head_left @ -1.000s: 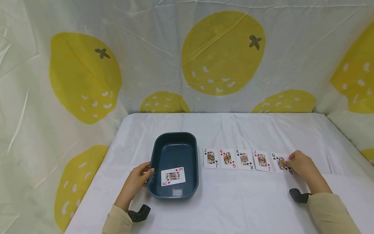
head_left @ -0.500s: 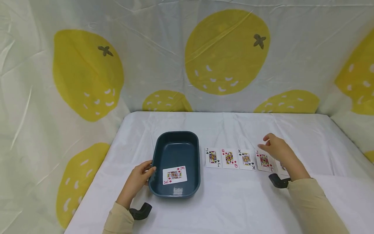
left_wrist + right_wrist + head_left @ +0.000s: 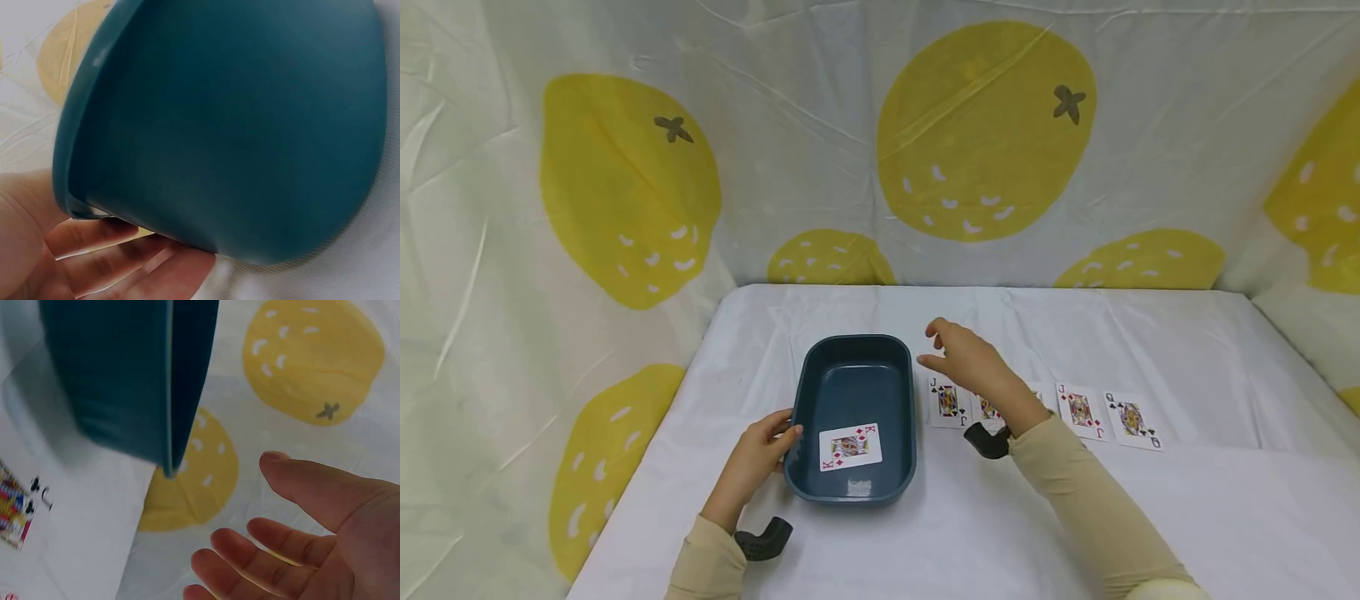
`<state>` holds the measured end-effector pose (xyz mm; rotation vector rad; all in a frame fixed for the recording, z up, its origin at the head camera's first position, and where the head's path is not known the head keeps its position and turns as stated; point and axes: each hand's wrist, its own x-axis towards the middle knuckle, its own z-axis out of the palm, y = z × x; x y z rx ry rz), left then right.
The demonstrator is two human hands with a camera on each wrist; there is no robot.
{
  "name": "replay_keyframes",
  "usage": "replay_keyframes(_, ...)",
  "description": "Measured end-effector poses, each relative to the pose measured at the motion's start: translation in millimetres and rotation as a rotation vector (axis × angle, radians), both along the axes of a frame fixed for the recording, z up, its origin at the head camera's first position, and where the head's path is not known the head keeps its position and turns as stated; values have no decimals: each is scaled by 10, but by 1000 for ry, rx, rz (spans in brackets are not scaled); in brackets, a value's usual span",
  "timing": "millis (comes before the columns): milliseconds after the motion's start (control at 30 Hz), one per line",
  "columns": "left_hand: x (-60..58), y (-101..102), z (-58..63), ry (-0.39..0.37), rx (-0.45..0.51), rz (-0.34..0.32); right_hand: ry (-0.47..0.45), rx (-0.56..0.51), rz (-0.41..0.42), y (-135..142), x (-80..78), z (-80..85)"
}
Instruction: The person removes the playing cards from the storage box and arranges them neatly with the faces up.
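Note:
A dark blue rectangular tray (image 3: 853,390) stands on the white table. In it lies a king of diamonds (image 3: 851,447), face up near the front. My left hand (image 3: 751,457) grips the tray's left wall, thumb at the rim and fingers against the outside, as the left wrist view shows. My right hand (image 3: 972,360) hovers above the card row beside the tray's right rim, fingers parted and holding nothing. Under it lie a jack of clubs (image 3: 949,402) and two partly hidden cards. To the right lie a jack of diamonds (image 3: 1081,411) and a black queen (image 3: 1132,420).
A white cloth (image 3: 985,533) covers the table. Behind it hangs a pale sheet (image 3: 805,125) with large yellow lemon prints. A black wrist-worn piece (image 3: 763,540) sits at the left wrist, and a similar black piece (image 3: 987,441) at the right wrist.
My right hand has let go of the black queen at the row's right end. It has moved left over the cards to the tray's right side. The left hand still grips the tray.

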<state>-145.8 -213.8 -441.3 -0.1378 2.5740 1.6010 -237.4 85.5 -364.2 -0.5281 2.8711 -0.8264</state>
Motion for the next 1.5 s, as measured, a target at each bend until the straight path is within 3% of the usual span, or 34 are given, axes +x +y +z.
replay_keyframes(367, -8, -26, -19, -13, -1, 5, 31, 66, 159, -849, 153, -23)
replay_keyframes(600, -5, -5, -16, 3, 14, -12, 79, 159, 275, -1171, 192, -205)
replay_keyframes(933, -29, 11, -55, 10, 51, -33, -86, 439, 404, -1335, 268, -481)
replay_keyframes(1233, -14, 3, 4, 26, 34, -29, -78, 588, 400, -1391, 338, -562)
replay_keyframes(1500, -26, -10, -38, 16, 24, -23, -113, 555, 337, -1381, 359, -548)
